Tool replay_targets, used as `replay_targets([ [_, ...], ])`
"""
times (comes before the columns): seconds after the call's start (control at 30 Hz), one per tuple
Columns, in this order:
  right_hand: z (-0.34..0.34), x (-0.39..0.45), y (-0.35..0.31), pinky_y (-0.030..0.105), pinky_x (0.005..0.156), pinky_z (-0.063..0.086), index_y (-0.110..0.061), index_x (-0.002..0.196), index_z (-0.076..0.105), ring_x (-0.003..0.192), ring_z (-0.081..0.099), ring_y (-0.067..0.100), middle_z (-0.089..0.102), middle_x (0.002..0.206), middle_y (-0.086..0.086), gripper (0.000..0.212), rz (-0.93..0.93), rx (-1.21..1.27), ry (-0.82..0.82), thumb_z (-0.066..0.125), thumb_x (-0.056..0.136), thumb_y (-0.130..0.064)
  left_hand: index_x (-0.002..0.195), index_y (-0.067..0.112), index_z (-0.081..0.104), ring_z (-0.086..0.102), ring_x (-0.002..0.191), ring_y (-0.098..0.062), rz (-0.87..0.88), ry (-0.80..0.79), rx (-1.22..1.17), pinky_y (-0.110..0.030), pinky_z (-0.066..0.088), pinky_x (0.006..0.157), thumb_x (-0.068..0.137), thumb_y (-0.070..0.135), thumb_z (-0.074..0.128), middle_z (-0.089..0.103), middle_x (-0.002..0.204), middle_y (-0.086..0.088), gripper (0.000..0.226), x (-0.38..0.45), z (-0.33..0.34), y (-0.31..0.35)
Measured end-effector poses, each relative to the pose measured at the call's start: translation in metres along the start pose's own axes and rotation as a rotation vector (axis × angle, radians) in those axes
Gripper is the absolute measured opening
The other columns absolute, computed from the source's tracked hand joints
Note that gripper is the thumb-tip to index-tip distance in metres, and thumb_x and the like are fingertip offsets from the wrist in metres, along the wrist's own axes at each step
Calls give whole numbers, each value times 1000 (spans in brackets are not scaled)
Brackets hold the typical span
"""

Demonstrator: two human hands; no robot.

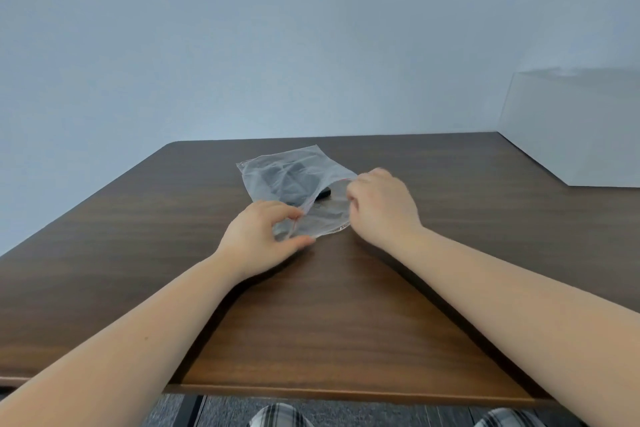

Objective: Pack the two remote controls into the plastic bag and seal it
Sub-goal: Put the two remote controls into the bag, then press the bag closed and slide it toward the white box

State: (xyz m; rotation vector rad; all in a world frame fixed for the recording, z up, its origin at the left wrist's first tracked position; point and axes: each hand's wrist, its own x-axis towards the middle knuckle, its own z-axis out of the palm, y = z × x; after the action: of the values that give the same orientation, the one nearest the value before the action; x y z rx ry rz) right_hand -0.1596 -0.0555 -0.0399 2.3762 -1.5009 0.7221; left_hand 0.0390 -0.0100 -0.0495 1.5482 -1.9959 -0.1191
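Both hands pinch the mouth of a clear zip bag on a wooden bench: left hand and right hand closed on its opening edge, dark remote controls inside.

Soft, even daylight, faint shadows under both forearms on the table; wide-angle bending at edges, slight blur.

The clear plastic zip bag lay on the dark brown wooden table, nearer the far edge than the near edge. The dark remote controls lay inside it. The left hand held the bag's near left corner, and the right hand its right end.
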Motion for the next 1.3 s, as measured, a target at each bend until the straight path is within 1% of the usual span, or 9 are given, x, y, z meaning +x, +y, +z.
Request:
replay_targets([
  [0.1,-6,-5,20,43,72,51,-11,112,53,115,40,34,49,121,12,38,115,134,41,47,78,3,111,32,60,50,112,-12,27,-55,36,-32,42,96,71,44,71,64,114,13,43,-1,-3,-4],
  [0.23,-1,-4,33,46,91,48,-33,137,37,132,31,31,26,149,9,65,143,207,-256,44,83,3,120,30,53,51,111,-18,121,18,146,-32,45,87,75,21,64,64,113,8,48,-3,-3,-4],
  [0.37,8,-3,38,41,81,52,-20,108,67,107,54,30,61,115,6,33,43,176,-181,44,90,-6,103,21,64,63,89,-28,247,222,304,-33,53,60,77,14,54,71,92,2,28,-6,-3,-10],
  [0.5,8,-6,40,40,72,53,-10,93,68,96,51,29,66,101,6,24,57,6,-112,45,88,-5,77,21,68,64,66,-25,323,386,296,-32,52,43,80,19,61,71,74,3,8,-8,-4,-14],
  [0.63,2,-9,38,40,84,45,-15,111,60,112,45,30,65,110,4,34,97,-101,-44,50,80,-6,78,20,69,57,62,-12,281,341,198,-27,49,50,83,29,59,69,67,4,15,-7,-1,-19],
  [0.83,-4,-8,-21,46,98,38,-20,119,61,118,52,23,67,116,1,44,-344,194,1,67,78,-32,78,16,71,56,71,-12,243,269,3,-20,45,60,81,32,56,72,69,1,22,-4,0,-16],
  [1.0,11,7,-41,43,83,45,-24,88,74,91,60,20,73,83,-4,14,-259,353,-16,63,86,-33,82,17,74,61,81,-7,148,298,-99,-10,46,69,78,27,68,71,77,7,13,-7,-5,-15],
  [1.17,13,9,-30,45,82,49,-22,88,77,88,62,19,76,84,-3,12,-146,514,-12,67,85,-27,81,16,75,59,74,17,30,335,-166,-1,45,72,74,15,74,66,77,14,7,-7,-8,-18],
  [1.3,8,12,-32,45,81,50,-22,92,77,89,63,17,77,88,-3,14,-153,546,-16,66,86,-28,83,15,75,58,74,16,73,323,-160,-5,47,71,74,13,75,67,78,13,9,-5,-6,-15],
])
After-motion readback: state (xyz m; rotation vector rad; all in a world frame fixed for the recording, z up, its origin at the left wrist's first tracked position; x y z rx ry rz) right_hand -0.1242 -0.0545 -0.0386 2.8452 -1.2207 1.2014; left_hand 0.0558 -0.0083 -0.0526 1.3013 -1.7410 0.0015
